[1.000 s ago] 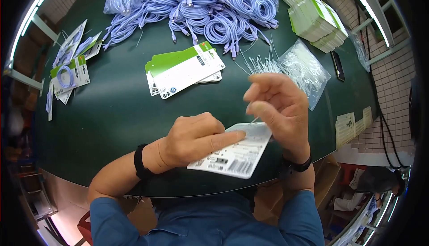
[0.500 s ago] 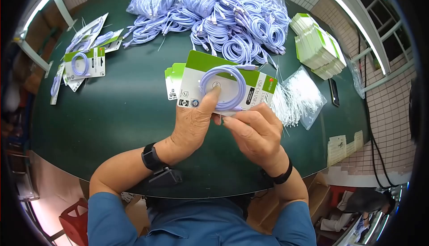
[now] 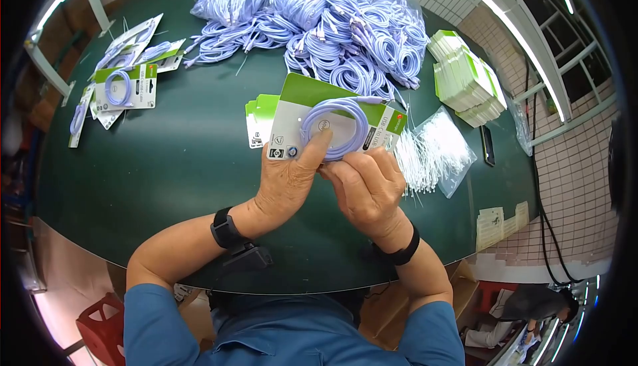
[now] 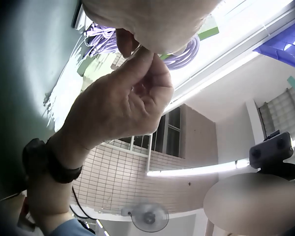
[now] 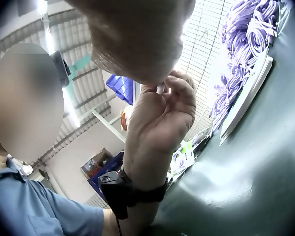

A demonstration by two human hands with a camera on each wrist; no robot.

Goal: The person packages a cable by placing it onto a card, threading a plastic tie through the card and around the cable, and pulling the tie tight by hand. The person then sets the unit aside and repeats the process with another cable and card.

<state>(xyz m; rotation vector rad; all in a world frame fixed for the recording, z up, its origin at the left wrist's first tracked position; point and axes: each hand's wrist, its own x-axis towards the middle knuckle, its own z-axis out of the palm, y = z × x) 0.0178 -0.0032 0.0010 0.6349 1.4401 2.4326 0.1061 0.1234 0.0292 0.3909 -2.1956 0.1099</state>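
Note:
A green and white card is held up over the table with a coiled lilac cable lying on its face. My left hand grips the card's lower left part, its thumb across the coil's inner edge. At the card's lower edge my right hand has thumb and fingers pinched together, just below the coil; what lies between the fingertips is hidden in the head view. In the left wrist view the right hand shows curled fingers touching the left hand.
Lilac cables are heaped at the back. Finished-looking cards with cables lie at the left. More cards lie behind the held one. White ties, a stack of cards and a phone are at the right.
The card has turned from its printed back to its cable side and been raised. Over the last half second the right hand has moved slightly left, in against the card's lower edge.

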